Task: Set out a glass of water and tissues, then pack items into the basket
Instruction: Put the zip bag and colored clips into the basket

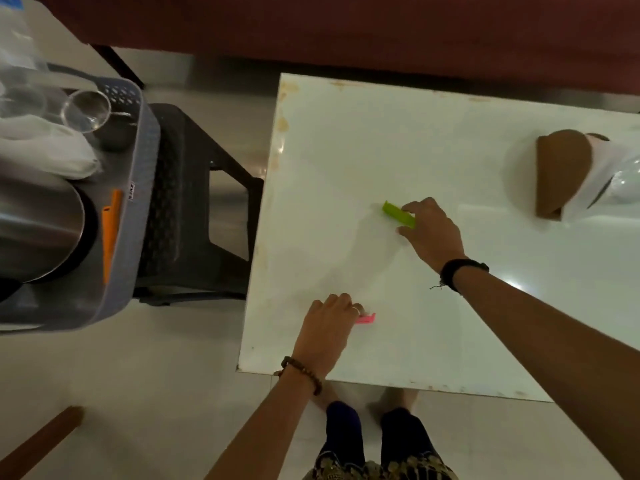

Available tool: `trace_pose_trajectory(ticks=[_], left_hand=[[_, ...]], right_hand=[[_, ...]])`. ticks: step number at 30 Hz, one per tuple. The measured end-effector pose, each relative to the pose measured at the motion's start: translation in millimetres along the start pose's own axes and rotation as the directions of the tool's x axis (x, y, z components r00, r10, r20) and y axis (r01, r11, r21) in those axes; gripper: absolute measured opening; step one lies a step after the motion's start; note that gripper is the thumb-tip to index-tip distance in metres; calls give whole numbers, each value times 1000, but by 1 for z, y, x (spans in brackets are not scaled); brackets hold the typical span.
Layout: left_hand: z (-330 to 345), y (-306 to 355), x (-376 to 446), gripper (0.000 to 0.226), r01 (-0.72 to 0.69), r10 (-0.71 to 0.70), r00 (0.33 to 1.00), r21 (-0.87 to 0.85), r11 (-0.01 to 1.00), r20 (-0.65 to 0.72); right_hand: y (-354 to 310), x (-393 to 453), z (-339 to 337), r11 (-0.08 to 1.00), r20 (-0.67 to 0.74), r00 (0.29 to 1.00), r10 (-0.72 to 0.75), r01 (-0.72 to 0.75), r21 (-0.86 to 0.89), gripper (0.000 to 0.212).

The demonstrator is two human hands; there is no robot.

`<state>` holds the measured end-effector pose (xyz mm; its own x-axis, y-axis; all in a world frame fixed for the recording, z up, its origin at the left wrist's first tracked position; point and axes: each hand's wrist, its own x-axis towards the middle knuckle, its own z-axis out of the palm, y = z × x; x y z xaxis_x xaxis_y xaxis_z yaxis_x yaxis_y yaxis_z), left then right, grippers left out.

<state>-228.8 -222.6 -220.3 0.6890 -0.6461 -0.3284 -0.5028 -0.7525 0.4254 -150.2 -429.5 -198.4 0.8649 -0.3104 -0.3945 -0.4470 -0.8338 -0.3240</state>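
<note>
A table [450,323] with two small clips on it, a loaded basket [138,202] on a stool [194,202] to its left.

One clip [398,213] lies near the middle of the table, under the fingers of the right hand [433,230]. A second clip [366,319] lies nearer the front edge, towards the front left corner, touching the left hand [325,330]. A tissue holder [568,171] stands by the right edge. Off the left edge, the basket rests on the stool and holds a glass [86,110] at the back, a cloth [45,150] before it, a metal vessel [38,230] in front and a third clip [111,233] along its right wall.
</note>
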Motion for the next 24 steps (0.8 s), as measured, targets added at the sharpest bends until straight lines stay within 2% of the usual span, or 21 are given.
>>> trace_pose_trajectory(ticks=[3,4,6,9,12,15,18,20,22,24], left_hand=[[1,-4,2,28,26,-29,999,-51,998,-44],[-4,-5,2,26,73,-83,994,-128,989,-75],[-22,-6,1,22,203,-265,955,-356,912,-135],[-64,-19,-4,15,255,-484,837,-602,756,-254],[-116,-45,-21,13,218,-638,678,-728,650,-366],[-165,-90,-52,14,293,-701,517,-667,685,-491],[-194,-138,-83,20,468,-775,405,-618,632,-485],[-200,-162,-96,23,539,-793,387,-582,609,-471],[-199,-177,-99,22,575,-795,407,-549,606,-450],[-192,-190,-98,15,614,-794,447,-505,607,-412]], right_hand=[[-1,-4,4,1000,-11,1000,5,-5,-3,26],[-4,-7,5,1000,-3,1000,15,-15,25,24],[-16,-16,6,978,28,997,72,-76,193,21],[-58,-33,3,837,93,992,85,-122,533,16],[-117,-49,-1,714,151,988,-30,-85,695,10],[-186,-61,-1,630,181,968,-172,-33,776,19],[-253,-68,2,560,110,942,-317,92,824,28],[-292,-70,9,544,67,907,-415,189,818,34],[-320,-70,20,601,56,869,-491,291,745,42],[-339,-67,35,683,44,834,-550,419,598,42]])
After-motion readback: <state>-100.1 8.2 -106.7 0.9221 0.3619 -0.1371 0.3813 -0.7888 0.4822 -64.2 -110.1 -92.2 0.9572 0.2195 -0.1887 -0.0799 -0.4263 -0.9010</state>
